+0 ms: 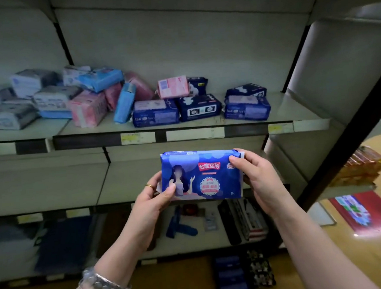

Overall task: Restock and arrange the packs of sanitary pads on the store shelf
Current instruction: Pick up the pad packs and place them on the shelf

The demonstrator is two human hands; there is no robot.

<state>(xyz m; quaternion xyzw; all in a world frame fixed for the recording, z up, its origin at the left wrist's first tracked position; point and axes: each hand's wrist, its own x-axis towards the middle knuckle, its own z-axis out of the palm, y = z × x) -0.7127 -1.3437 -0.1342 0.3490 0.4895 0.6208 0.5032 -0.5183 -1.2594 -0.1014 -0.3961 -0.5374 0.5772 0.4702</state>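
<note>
Blue pad pack (pixel 201 175) held level in mid-air below stocked shelf (pixel 191 134), gripped at lower-left corner by left hand (pixel 154 198), at upper-right end by right hand (pixel 257 180). Mixed packs (pixel 85 95) heaped on shelf above.

I see the blue pack (pixel 201 175) w/ glossy printed plastic wrap, slightly crinkled. Shelf (pixel 296 108) looks like matt painted metal, scuffed. Floor (pixel 364 256) = shiny, wood-toned. Bracelets (pixel 102 288): silvery metal plus polished grey beads. Ring (pixel 149 186) gold-coloured metal.
</note>
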